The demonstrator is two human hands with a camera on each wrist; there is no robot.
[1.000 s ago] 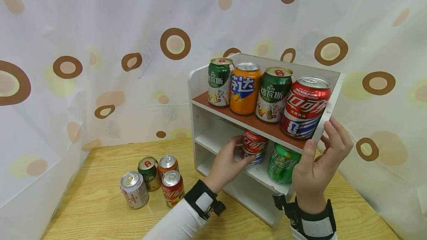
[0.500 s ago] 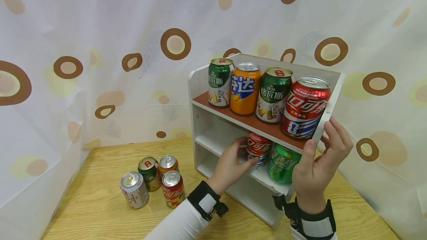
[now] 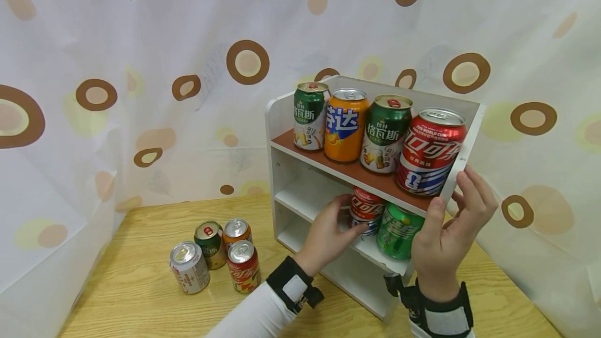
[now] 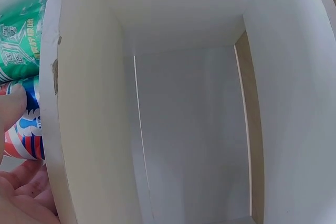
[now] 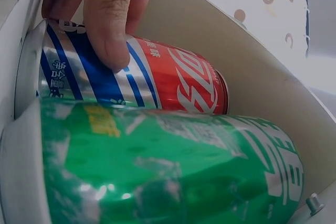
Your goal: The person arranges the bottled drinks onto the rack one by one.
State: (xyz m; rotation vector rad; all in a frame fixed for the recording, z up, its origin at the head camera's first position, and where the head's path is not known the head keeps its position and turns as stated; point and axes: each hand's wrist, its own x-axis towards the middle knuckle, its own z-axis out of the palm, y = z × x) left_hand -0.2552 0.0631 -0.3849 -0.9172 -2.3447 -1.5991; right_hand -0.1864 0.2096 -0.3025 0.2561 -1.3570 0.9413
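My left hand (image 3: 327,231) holds a red cola can (image 3: 367,210) on the middle level of a white shelf unit (image 3: 300,194). Its thumb (image 5: 107,40) lies across the can's striped lower part in the right wrist view. Right beside that can stands a green soda can (image 3: 399,231), touching or nearly so. My right hand (image 3: 448,233) rests against the unit's right side panel, thumb at the front edge and fingers along the outside. In the left wrist view the thumb (image 4: 13,106) of the left hand is partly cut off.
On the red-brown top level stand a green-and-white can (image 3: 310,116), an orange can (image 3: 346,127), another green-and-white can (image 3: 385,134) and a large red can (image 3: 429,153). Several cans, including a white one (image 3: 190,267), stand on the wooden table (image 3: 145,306) at left.
The left hand has slid the red cola can to the right along the middle level, up to the green can. The right hand has stayed in place.
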